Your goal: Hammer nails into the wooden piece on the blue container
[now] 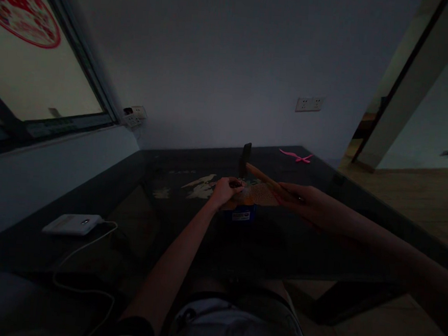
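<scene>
My right hand point(306, 199) is closed around the wooden handle of a hammer point(264, 177). Its dark head stands just above and beside the fingers of my left hand point(223, 190). Those left fingers are curled together at a brownish, flat piece point(264, 193); what they pinch looks small and dark, and I cannot make it out. Beneath the flat piece sits a blue box point(241, 214) with a pale label on its front. Dim light hides whether the hammer head touches anything.
On the dark glossy table point(189, 232), a white power bank point(73, 224) with a white cable point(84, 245) lies at left. A pink ribbon-like item point(301, 158) lies at the far right corner. Wall sockets point(308, 104) are behind; a window point(46, 73) is at left.
</scene>
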`<state>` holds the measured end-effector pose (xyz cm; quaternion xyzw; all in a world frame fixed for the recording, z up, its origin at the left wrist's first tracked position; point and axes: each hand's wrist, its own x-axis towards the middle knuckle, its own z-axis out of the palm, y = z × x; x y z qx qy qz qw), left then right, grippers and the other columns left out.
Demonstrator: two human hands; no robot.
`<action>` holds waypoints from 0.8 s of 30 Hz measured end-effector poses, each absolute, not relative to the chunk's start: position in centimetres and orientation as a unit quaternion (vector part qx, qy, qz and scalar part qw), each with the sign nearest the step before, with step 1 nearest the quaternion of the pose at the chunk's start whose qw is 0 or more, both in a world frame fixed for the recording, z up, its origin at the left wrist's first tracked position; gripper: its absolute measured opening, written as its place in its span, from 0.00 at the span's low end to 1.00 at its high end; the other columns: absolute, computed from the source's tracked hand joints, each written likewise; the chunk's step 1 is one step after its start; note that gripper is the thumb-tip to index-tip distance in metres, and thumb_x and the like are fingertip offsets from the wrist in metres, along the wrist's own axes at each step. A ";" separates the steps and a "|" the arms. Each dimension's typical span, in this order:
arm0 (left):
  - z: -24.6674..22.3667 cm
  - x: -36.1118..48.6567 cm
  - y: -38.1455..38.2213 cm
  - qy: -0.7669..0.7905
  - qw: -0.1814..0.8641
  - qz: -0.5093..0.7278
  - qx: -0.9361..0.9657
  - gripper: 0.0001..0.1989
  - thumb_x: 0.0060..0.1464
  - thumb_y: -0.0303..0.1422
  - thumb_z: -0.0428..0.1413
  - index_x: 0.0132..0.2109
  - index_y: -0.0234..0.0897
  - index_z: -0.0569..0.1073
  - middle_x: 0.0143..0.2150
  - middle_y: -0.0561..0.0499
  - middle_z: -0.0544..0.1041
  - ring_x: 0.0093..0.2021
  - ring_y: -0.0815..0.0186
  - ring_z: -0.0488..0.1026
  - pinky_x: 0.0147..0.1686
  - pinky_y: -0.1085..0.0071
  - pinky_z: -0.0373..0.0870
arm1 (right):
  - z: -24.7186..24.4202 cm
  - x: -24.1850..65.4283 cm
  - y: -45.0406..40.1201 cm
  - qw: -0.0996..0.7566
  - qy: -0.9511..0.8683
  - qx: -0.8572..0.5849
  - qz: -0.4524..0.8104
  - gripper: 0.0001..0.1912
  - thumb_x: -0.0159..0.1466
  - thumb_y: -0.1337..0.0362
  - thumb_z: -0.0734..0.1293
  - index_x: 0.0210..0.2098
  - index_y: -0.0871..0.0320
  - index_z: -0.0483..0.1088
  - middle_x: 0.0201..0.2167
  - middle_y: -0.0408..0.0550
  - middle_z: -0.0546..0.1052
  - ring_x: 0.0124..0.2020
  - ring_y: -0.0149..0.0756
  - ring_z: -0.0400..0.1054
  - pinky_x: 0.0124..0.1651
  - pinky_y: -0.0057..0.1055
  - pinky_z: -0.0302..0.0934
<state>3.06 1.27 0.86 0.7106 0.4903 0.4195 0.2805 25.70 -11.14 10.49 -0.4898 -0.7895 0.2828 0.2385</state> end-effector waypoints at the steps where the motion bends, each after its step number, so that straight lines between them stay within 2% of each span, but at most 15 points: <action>1: 0.9 3.0 1.3 0.492 0.275 0.416 0.714 0.03 0.44 0.25 0.60 0.31 0.34 0.75 0.33 0.48 0.79 0.34 0.64 0.75 0.37 0.69 0.70 | 10.4 25.6 -11.0 0.244 -0.794 -0.482 0.279 0.23 0.57 0.65 0.61 0.52 0.58 0.68 0.19 0.39 0.68 0.13 0.24 0.58 0.13 0.20 0.51; 5: 1.0 2.9 1.1 0.488 0.275 0.417 0.715 0.05 0.44 0.24 0.60 0.32 0.35 0.76 0.34 0.47 0.79 0.35 0.63 0.75 0.38 0.67 0.70 | 10.0 25.6 -10.8 0.254 -0.805 -0.467 0.266 0.23 0.56 0.65 0.62 0.51 0.56 0.69 0.27 0.43 0.74 0.16 0.26 0.62 0.16 0.21 0.55; 10: 1.2 3.3 0.7 0.495 0.285 0.428 0.701 0.03 0.45 0.24 0.60 0.30 0.35 0.75 0.33 0.48 0.79 0.34 0.64 0.74 0.37 0.68 0.70 | 10.3 26.1 -11.1 0.224 -0.795 -0.489 0.282 0.23 0.58 0.62 0.60 0.53 0.57 0.67 0.18 0.38 0.66 0.12 0.25 0.57 0.12 0.21 0.50; 12: 1.2 3.2 0.8 0.499 0.282 0.424 0.701 0.03 0.44 0.24 0.60 0.30 0.35 0.75 0.32 0.49 0.79 0.33 0.64 0.74 0.37 0.68 0.70 | 10.3 25.9 -11.2 0.223 -0.790 -0.499 0.278 0.23 0.58 0.63 0.60 0.53 0.58 0.67 0.17 0.38 0.67 0.12 0.27 0.57 0.13 0.23 0.51; 14: 1.0 3.1 1.0 0.500 0.276 0.419 0.706 0.03 0.44 0.25 0.61 0.31 0.35 0.76 0.32 0.49 0.79 0.33 0.64 0.74 0.37 0.68 0.70 | 10.2 25.7 -11.0 0.242 -0.795 -0.491 0.262 0.24 0.55 0.64 0.62 0.51 0.59 0.69 0.22 0.42 0.72 0.16 0.30 0.64 0.18 0.25 0.58; 16: 0.9 3.0 1.1 0.498 0.271 0.416 0.711 0.04 0.44 0.26 0.61 0.32 0.35 0.76 0.33 0.48 0.79 0.34 0.63 0.74 0.36 0.67 0.70 | 10.0 25.6 -10.8 0.272 -0.806 -0.465 0.244 0.24 0.53 0.66 0.64 0.50 0.57 0.71 0.32 0.46 0.77 0.27 0.36 0.71 0.28 0.28 0.64; 18: 1.0 3.0 1.1 0.498 0.271 0.418 0.710 0.03 0.45 0.26 0.60 0.31 0.35 0.76 0.33 0.48 0.79 0.34 0.62 0.75 0.36 0.67 0.70 | 9.8 25.7 -10.6 0.282 -0.815 -0.449 0.232 0.23 0.53 0.67 0.64 0.49 0.55 0.71 0.39 0.46 0.77 0.35 0.39 0.72 0.35 0.29 0.65; 20: 1.1 3.1 0.9 0.498 0.276 0.425 0.703 0.02 0.45 0.26 0.60 0.31 0.35 0.76 0.33 0.47 0.80 0.34 0.62 0.75 0.37 0.68 0.70 | 9.8 26.0 -10.6 0.263 -0.821 -0.454 0.225 0.23 0.55 0.66 0.62 0.51 0.55 0.70 0.38 0.45 0.77 0.33 0.38 0.71 0.34 0.29 0.64; 24: 1.5 3.4 0.6 0.508 0.284 0.432 0.689 0.02 0.45 0.25 0.60 0.30 0.34 0.76 0.34 0.48 0.80 0.34 0.64 0.75 0.37 0.69 0.70 | 9.7 26.3 -10.7 0.228 -0.813 -0.485 0.229 0.24 0.57 0.64 0.61 0.53 0.57 0.68 0.28 0.43 0.76 0.22 0.33 0.68 0.23 0.25 0.61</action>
